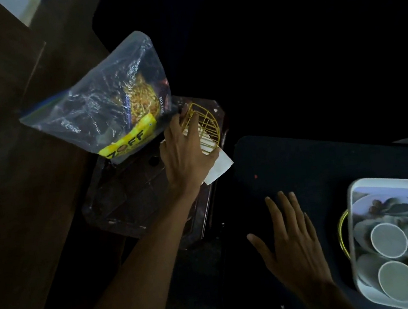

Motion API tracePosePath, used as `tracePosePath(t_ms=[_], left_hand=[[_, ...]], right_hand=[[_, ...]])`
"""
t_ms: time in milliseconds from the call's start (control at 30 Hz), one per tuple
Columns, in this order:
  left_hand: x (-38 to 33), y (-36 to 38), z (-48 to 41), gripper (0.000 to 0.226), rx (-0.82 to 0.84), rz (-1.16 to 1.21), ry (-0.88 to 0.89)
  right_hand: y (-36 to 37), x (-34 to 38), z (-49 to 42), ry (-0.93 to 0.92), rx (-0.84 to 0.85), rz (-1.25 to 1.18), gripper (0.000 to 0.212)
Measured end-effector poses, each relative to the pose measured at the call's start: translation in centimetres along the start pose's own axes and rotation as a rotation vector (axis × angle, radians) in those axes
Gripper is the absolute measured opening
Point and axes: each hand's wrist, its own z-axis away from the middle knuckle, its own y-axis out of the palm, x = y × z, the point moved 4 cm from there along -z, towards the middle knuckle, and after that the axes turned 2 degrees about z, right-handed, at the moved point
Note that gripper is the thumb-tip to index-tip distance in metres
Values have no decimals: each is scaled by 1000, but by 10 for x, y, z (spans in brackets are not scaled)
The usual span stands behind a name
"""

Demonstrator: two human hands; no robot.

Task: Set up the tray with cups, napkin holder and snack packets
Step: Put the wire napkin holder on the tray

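A yellow wire napkin holder [205, 125] with white napkins [219, 167] stands on a dark brown stool [126, 201]. My left hand [184, 154] is closed around the holder's near side. Beside it, a clear plastic bag with snack packets [116, 106] leans on the stool's far left. My right hand [291, 244] hovers flat and open over the dark table, holding nothing. At the right edge, a white tray [353, 212] carries several white cups [388, 240] and saucers.
A dark table top [302, 162] spreads under my right hand. A brown wooden panel [11, 153] fills the left side. A yellow wire loop [343, 234] peeks out at the tray's left edge. The surroundings are very dim.
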Motion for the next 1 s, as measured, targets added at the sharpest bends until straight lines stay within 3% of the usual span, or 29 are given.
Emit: tracePosePath(t_ms=[167,267,367,467,567,700,1000], left_hand=[[0,-20,12,90,-123,137,-2],[-8,-38,40,88,-220,300,-11],[-19,-52,74,84,-258,642,-91],[-34,-53,111,79,-144,1071,-265],[-61,-45,147,73,0,1337,-433],[-108,-29,184,68,126,1401,-466],[-236,13,233,72,388,1429,-372]], right_hand=[[-13,-4,1,29,-59,-123,76],[-32,-5,-2,57,-134,-403,66],[-60,-11,1,119,-234,-721,47],[-83,-12,6,163,-235,-1034,30],[-98,-14,16,151,-134,-1237,32],[-110,-33,39,109,-3,-1268,29],[-129,-166,92,287,-26,-1269,27]])
